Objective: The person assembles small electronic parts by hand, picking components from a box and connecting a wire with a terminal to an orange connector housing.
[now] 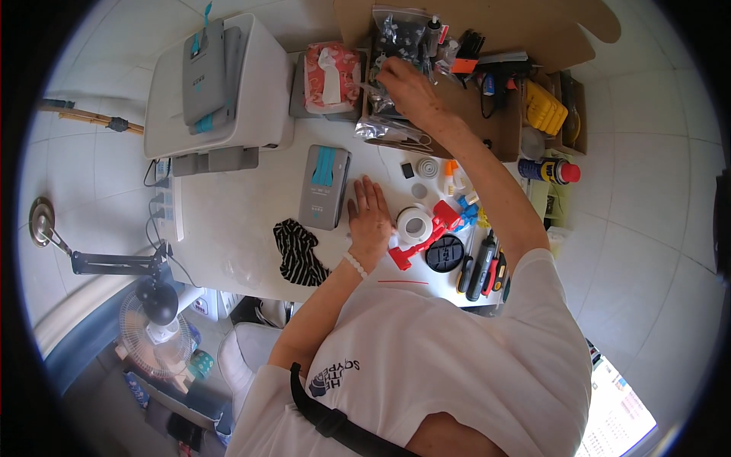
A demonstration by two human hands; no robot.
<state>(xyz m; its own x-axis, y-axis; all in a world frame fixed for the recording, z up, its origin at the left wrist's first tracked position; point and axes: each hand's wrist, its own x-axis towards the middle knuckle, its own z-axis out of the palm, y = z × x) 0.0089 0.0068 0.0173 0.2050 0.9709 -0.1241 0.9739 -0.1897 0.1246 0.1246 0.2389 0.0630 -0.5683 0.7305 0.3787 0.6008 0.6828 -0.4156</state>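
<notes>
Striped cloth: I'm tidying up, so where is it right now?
In the head view, the striped cloth lies on the table left of the left hand, just on the near side of the grey case with blue strips.

clear plastic bag in the cardboard box, back of the table; see-through, wrinkled, packed with small dark and grey parts; right hand is at its lower end, fingers curled; can't tell if they actually grip it; white roll sits on the tabletop, ring-shaped, lying flat, hole facing up; just right of the left hand, contact unclear
</notes>
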